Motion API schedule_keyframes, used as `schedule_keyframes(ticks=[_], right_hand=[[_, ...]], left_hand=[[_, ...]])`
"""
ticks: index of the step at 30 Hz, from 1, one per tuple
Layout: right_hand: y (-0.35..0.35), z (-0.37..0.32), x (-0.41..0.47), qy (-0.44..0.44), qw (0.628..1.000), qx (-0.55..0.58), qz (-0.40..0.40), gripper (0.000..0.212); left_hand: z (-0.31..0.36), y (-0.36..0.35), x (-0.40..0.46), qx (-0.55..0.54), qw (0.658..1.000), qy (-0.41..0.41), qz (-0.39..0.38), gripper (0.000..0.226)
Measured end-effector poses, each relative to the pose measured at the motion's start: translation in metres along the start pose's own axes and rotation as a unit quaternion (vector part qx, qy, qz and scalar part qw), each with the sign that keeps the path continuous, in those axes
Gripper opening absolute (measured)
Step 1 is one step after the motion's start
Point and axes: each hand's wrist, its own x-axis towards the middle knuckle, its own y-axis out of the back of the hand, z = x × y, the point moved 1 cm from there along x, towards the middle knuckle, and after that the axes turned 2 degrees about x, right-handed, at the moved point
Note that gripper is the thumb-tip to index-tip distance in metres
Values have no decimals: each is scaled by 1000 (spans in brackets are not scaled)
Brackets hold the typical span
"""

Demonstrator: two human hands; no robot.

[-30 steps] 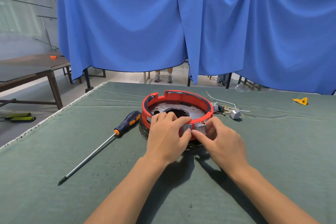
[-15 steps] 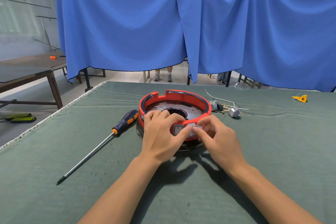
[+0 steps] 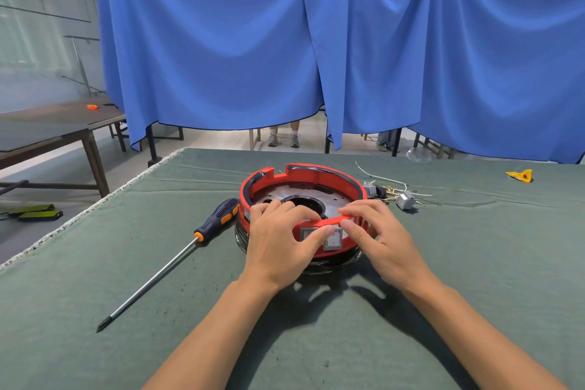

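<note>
Midway across the worktop (image 3: 474,263), the red housing (image 3: 304,171) now shows its right switch (image 3: 333,241) uncovered: the right hand (image 3: 384,242) has shifted its thumb up to pinch the rim, the left hand (image 3: 278,245) grips the near wall, so the switch looks seated

Head view: 1 wide-angle camera, worn on the person's head. It faced forward and down over the table (image 3: 474,263) from its near edge, close enough that both forearms entered from the bottom of the frame. The left hand (image 3: 278,244) and right hand (image 3: 380,241), on the red housing (image 3: 316,171), lay near centre. The blue curtain (image 3: 205,41) closed the far field.
</note>
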Motion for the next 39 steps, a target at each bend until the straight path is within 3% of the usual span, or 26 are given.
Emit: schedule_keyframes(ticks=[6, 13, 20, 24, 34, 39], right_hand=[[-1, 0, 2, -15, 1000, 4, -6, 24], [-6, -4, 5, -12, 999, -3, 31, 25], [-6, -6, 5, -5, 1000, -3, 20, 35], [0, -2, 2, -2, 1000, 6, -30, 29], [-2, -3, 7, 11, 999, -26, -17, 16], [-6, -4, 8, 6, 998, -57, -9, 35]], left_hand=[[0, 0, 1, -1, 1000, -3, 6, 37], [1, -1, 3, -2, 1000, 23, 19, 26], [-1, -1, 4, -9, 999, 33, 20, 26], [-7, 1, 5, -36, 999, 29, -22, 25], [-10, 1, 5, -37, 997, 52, -33, 26], [-12, 0, 7, -45, 996, 65, -45, 22]])
